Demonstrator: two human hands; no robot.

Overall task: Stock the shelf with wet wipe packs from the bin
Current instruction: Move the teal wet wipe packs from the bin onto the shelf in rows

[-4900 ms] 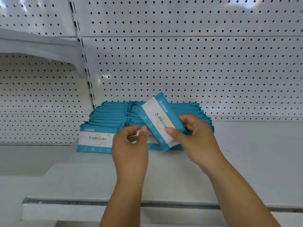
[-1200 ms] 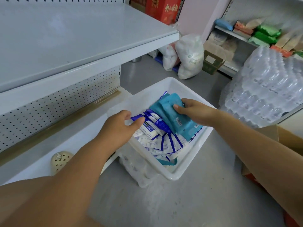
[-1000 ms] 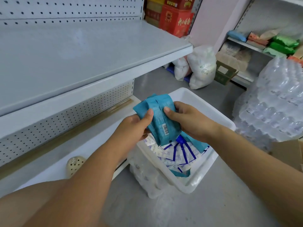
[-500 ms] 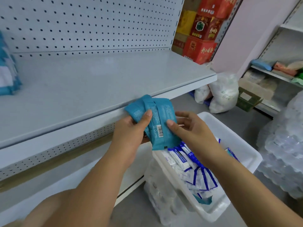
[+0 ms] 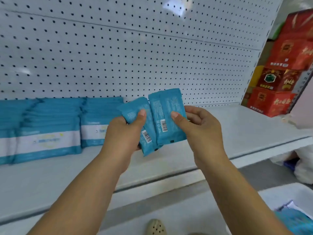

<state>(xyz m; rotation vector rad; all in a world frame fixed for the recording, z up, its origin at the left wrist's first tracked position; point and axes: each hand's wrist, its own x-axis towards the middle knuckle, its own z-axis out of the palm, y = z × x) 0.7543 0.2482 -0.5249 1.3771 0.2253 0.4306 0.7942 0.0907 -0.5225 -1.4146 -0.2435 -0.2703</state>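
Observation:
Above the grey shelf [image 5: 237,133] I hold teal wet wipe packs, backs with barcodes facing me. My left hand [image 5: 124,133] grips one pack [image 5: 145,139], thumb across its top. My right hand [image 5: 199,126] pinches a second pack [image 5: 167,116] that overlaps the first on its right. Rows of stocked packs [image 5: 50,129] stand on edge against the pegboard at the left of the shelf. A corner of the white bin [image 5: 288,195] shows at the bottom right, with packs [image 5: 294,219] inside.
Red gift boxes [image 5: 279,78] are stacked beyond the shelf's right end. White bags [image 5: 303,168] lie on the floor below them. A beige perforated shoe [image 5: 155,228] shows at the bottom edge. The shelf surface to the right of my hands is bare.
I lifted the teal packs out of the bin and brought them up over the shelf. They have spread apart, one in each hand. My view swung from the bin to the pegboard.

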